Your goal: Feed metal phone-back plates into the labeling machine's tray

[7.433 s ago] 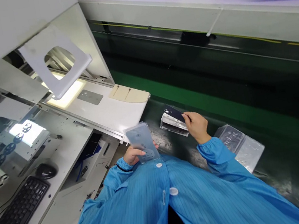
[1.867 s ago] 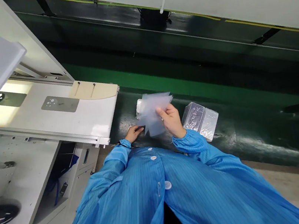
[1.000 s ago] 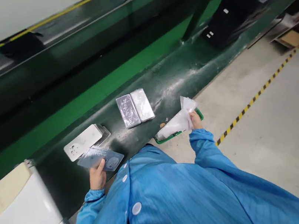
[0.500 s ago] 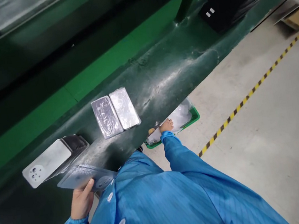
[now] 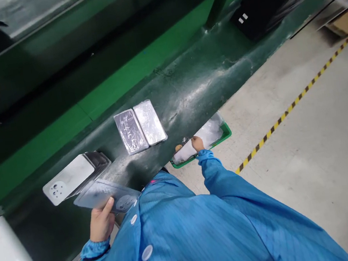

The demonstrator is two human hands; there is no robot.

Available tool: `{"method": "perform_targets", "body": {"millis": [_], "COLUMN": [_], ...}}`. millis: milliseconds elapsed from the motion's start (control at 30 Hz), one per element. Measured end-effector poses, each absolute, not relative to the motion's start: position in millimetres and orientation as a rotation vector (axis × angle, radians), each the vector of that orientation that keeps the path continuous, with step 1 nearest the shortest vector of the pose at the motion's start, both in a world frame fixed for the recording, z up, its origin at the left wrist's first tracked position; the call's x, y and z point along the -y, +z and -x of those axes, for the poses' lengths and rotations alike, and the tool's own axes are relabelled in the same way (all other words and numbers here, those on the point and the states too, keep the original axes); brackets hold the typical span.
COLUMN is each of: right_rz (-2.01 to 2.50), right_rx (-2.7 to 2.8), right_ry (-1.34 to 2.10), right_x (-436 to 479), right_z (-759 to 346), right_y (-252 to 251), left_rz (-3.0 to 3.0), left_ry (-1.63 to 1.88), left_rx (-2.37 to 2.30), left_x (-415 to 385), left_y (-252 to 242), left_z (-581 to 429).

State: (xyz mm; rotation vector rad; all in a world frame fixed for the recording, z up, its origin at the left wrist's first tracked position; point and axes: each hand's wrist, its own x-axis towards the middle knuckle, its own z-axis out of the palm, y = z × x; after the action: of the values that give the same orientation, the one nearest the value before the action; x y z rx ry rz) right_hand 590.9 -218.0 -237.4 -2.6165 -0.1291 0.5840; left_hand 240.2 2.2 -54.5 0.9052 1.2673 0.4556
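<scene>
Thumb [image 5: 109,204] on top, the left hand [image 5: 101,224] is clamped on a film-covered panel [image 5: 94,197], left of and nearer than the wrapped packs [image 5: 150,123], seemingly pinched by its edge to spare its face. Right of those packs, the right hand [image 5: 197,143] is down at clear film [image 5: 212,131] in a green tray [image 5: 225,133]; I cannot tell whether its hidden fingers grip anything. The bench [image 5: 199,83] edge, nearer than the packs, partly blocks the tray. Loose plates [image 5: 74,175] lie left of the packs, stacked unevenly, perhaps for easy picking.
</scene>
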Motion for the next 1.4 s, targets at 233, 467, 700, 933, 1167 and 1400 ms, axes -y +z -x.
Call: {"method": "perform_targets", "body": {"millis": [233, 467, 700, 933, 1167, 1400], "right_rz": [2.470, 1.688, 1.114, 0.520, 1.429, 1.244], "right_rx": [-0.009, 0.962, 2.224, 2.850, 2.528, 2.208], "right_ry": [-0.033, 0.614, 0.493, 0.417, 0.334, 0.676], "right_x": [222.8, 81.4, -26.3, -76.0, -106.5, -52.9], "right_z": [-571.3, -451.4, -335.9, -281.8, -316.7, -240.3], "right_y": [-134.7, -37.3, 48.0, 69.2, 33.2, 29.0], "left_rz": [-0.839, -0.734, -0.738, -0.956, -0.663, -0.479], "left_ry": [0.565, 0.649, 0.708, 0.682, 1.132, 1.224], "left_rx": [-1.167, -0.998, -0.914, -0.946, -1.095, -0.728], "left_x": [-10.3, -25.2, -31.9, -38.9, -22.6, -14.5], "left_y": [-29.6, -2.5, 11.6, 16.1, 1.7, -3.9], "left_z": [-239.8, -212.1, -143.9, -100.2, -48.0, -82.0]}}
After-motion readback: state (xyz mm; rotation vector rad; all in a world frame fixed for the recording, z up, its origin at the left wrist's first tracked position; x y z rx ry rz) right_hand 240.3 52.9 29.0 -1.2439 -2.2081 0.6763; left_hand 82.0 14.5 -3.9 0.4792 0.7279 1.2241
